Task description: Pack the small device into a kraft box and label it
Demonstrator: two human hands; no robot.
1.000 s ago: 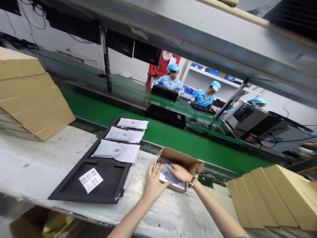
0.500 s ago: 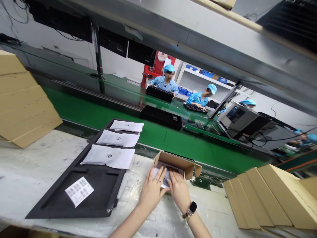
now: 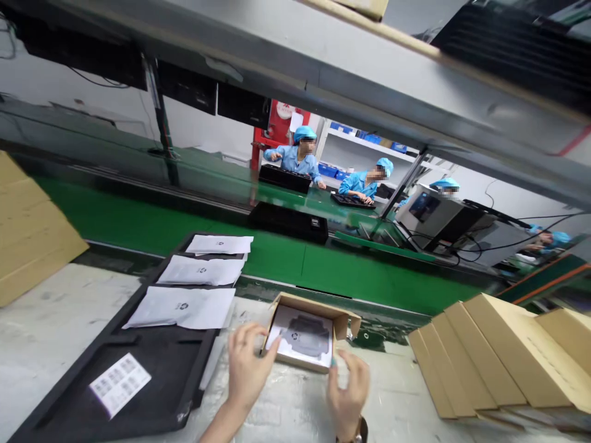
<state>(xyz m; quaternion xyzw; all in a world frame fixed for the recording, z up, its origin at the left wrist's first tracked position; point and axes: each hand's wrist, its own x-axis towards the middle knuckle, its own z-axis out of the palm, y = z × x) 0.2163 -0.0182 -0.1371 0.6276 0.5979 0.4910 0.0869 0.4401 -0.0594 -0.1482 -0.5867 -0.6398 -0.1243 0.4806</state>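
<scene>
An open cardboard box sits on the pale worktop in front of me, its lid folded back on the far side. Inside lies a flat white packet with a dark shape and a recycling mark showing on top. My left hand is at the box's left front corner, fingers curved and thumb apart. At the right front corner is my right hand, fingers bent and spread, with a watch on the wrist. Both hands appear to hold nothing; whether their fingertips touch the box is unclear.
Left of the box, a black tray carries several white packets and a label sheet. Cardboard boxes stand stacked at left and right. Beyond runs a green conveyor with a black case; co-workers sit behind.
My hands have lifted off the packet and moved apart to the box's two front corners, uncovering the packet. The whole view has shifted slightly.
</scene>
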